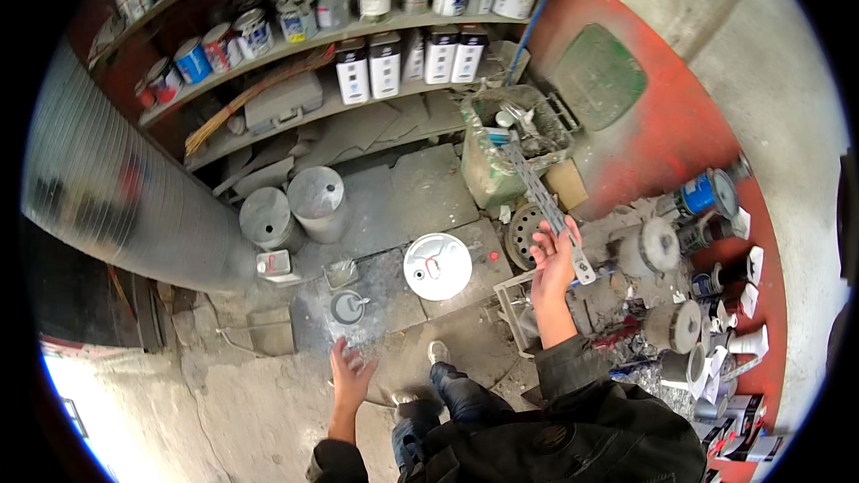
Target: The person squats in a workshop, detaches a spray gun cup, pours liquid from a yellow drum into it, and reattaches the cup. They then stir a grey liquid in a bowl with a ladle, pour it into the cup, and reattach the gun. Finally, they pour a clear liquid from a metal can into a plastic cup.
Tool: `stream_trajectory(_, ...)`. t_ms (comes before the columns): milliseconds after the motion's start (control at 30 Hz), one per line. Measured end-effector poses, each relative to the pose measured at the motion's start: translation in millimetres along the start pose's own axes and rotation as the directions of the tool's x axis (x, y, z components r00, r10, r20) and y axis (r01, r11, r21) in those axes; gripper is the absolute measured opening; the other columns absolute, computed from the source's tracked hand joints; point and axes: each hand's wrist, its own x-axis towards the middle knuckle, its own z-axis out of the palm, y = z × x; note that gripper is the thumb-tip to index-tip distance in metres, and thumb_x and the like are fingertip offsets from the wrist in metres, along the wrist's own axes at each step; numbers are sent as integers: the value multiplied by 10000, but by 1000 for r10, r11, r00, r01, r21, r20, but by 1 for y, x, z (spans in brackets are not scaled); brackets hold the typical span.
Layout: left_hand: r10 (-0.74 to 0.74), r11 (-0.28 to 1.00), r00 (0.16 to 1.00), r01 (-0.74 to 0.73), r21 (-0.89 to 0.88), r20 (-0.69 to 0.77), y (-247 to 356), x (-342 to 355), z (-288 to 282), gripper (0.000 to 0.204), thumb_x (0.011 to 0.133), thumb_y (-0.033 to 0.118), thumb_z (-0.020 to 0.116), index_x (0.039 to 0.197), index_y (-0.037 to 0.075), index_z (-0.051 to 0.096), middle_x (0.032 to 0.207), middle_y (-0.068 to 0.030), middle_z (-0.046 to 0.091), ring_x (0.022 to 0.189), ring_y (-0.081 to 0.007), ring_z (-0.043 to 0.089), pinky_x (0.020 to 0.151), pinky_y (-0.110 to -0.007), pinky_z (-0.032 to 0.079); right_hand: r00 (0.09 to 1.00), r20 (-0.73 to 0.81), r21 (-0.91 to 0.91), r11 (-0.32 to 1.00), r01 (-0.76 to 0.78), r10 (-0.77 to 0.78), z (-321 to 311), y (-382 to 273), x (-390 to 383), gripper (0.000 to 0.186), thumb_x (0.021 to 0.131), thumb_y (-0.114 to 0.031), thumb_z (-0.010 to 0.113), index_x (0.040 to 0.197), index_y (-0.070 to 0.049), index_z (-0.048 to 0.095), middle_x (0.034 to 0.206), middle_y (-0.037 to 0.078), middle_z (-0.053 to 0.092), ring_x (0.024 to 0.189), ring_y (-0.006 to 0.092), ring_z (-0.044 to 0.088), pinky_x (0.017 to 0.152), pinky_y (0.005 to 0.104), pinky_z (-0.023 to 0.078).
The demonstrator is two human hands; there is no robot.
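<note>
My right hand (pixel 555 270) is closed around a long flat grey metal strip (pixel 534 186) with rows of holes. The strip slants up and to the left, and its far end overlaps the dirty green bin (pixel 488 170) in the view; whether they touch I cannot tell. That bin is filled with cans and scraps. Low on the left, my left hand (pixel 351 377) holds nothing, its fingers spread. Just beyond it stands a round grey tub (pixel 344 317) with a light-coloured stick in it. A white round lid or drum top (pixel 456 255) with a red handle lies between the hands.
Two grey drums (pixel 318 206) stand at the far left beside a wide ribbed metal duct (pixel 134 188). Shelves (pixel 295 52) at the back hold paint cans and white canisters. To the right, a cluttered bench (pixel 595 309) carries several cans. A perforated metal disc (pixel 522 237) lies by the bin.
</note>
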Motion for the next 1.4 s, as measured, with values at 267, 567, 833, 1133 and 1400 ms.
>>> stream_trajectory(267,-358,890,930,314,-332,-80,-131,-85,-37,581,814,18,701,1319,32,414,1211,-146,525,953,-202,612,798,-311,530,937,150,-90,948,-305,316,24,140,-69,389,996,-295,457,1362,-176,402,1093,76,643,820,109,607,660,249,498)
stream_trajectory(567,-445,687,884,439,-579,142,-222,-19,-47,340,966,254,566,1200,9,545,1054,-92,649,886,-160,641,778,-282,527,600,389,-768,606,-209,699,-4,379,-193,393,1012,-236,423,1392,-139,417,1117,106,618,849,106,595,710,273,507)
stream_trajectory(833,-618,419,717,646,-637,321,-366,142,-34,387,957,309,555,1220,25,549,965,-52,614,819,-152,624,700,-305,549,61,622,-387,239,891,781,-84,600,-235,709,786,-61,607,1422,-289,392,1092,99,539,1039,308,560,774,410,513)
stream_trajectory(1133,-791,561,611,709,-427,-26,-528,180,-31,333,904,161,483,1146,-60,547,911,-143,647,655,-187,660,520,-295,549,170,736,-114,-128,985,655,-119,791,-153,595,856,30,483,1420,-134,388,1352,241,423,1159,366,468,976,489,421)
stream_trajectory(1400,-743,666,667,726,-172,-62,-536,201,-39,284,924,197,506,1096,-12,590,737,-89,689,575,-168,647,522,-318,493,126,471,-107,-84,991,873,-114,840,-103,521,885,-154,566,1391,-154,440,1015,151,623,799,273,670,655,378,541)
